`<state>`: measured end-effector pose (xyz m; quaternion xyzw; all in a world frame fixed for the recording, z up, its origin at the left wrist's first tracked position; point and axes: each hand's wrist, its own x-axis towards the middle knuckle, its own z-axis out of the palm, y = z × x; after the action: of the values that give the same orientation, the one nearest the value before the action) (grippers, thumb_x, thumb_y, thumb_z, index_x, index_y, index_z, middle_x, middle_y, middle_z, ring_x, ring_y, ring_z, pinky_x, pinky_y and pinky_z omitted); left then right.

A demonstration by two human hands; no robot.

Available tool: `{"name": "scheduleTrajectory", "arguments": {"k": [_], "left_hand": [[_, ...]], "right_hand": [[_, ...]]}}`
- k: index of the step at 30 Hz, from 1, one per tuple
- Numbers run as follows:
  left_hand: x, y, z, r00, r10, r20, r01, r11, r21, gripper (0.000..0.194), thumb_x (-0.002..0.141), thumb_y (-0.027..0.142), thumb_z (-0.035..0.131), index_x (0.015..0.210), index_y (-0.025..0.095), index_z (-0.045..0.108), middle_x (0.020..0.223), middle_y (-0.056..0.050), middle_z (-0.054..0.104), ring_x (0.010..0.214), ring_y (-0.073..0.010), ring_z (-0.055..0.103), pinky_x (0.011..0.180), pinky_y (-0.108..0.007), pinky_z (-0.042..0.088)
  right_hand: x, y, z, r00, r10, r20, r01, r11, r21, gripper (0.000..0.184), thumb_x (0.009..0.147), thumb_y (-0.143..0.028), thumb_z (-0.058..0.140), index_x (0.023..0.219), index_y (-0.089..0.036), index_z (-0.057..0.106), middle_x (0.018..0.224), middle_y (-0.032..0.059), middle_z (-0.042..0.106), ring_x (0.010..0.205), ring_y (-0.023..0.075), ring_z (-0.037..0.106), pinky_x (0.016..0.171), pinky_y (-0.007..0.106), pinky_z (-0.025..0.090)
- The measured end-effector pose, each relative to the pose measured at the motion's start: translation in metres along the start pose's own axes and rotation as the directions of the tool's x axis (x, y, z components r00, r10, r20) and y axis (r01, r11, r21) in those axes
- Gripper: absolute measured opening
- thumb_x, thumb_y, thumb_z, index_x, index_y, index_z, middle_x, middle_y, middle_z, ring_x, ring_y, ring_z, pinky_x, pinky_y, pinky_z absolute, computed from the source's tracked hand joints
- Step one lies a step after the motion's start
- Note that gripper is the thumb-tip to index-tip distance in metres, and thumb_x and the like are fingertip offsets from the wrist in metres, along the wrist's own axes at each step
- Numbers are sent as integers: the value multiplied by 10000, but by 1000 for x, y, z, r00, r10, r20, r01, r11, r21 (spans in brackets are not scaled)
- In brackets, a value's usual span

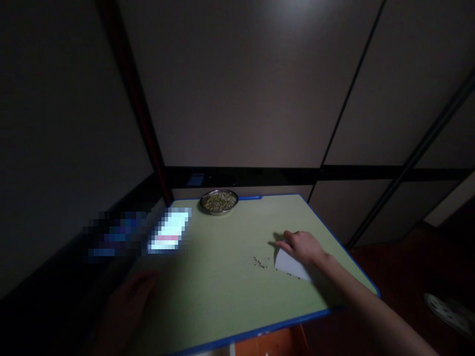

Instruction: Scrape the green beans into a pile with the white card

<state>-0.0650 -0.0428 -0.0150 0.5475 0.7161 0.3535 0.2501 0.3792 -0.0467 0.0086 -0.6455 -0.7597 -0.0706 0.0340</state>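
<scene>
My right hand (302,245) is closed on a folded-looking white piece of paper (291,264), pressed low against the green tabletop. Small brown bits (260,263), like seeds or grains, lie scattered left of the paper, and a few more sit along its lower edge. In deep shadow at the table's left side, my left hand (129,299) rests with its fingers loosely bent and apart. Nothing shows in it. A round metal dish (219,213) stands at the back left, filled with pale and greenish seeds or beans.
The green table (208,301) has a blue rim and stands close to pale cabinet panels (237,99). A bright blurred-out screen (169,231) glows at the left. Below the front edge is an orange container (272,343). A light shoe (447,311) shows on the floor at right.
</scene>
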Motion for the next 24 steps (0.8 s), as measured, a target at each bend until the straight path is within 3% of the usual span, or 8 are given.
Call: {"name": "scheduleTrajectory", "arguments": {"k": [6,15,21,24], "left_hand": [[2,-5,-1,997,-57,55,61,996,-69,430,667,476,505,941,170,630,758,-15,671,734,-215,626,655,-287,499],[-1,4,-3,996,-73,57,78,993,-90,389,659,455,503,895,178,639,711,-9,654,704,-210,618,636,-287,494],[2,-7,2,999,12,35,-9,997,-83,377,682,462,508,900,187,645,760,-13,677,724,-198,623,651,-278,500],[1,-8,4,998,56,-12,-57,996,-63,389,692,475,498,887,175,652,676,-2,656,647,-186,613,604,-273,496]], "right_hand": [[-7,-5,1,1000,7,9,-7,1000,19,557,932,-627,252,873,-215,621,733,85,697,612,203,612,534,283,297],[-14,-29,-6,998,-40,49,39,999,33,566,932,-635,244,902,-214,621,787,95,719,680,225,656,567,285,345],[-18,-46,-12,994,-91,56,89,995,44,565,941,-622,232,919,-216,623,801,87,727,696,232,676,574,286,365],[-20,-52,-13,992,-110,68,108,994,31,556,942,-620,233,931,-220,618,807,83,728,706,239,682,580,287,375]]}}
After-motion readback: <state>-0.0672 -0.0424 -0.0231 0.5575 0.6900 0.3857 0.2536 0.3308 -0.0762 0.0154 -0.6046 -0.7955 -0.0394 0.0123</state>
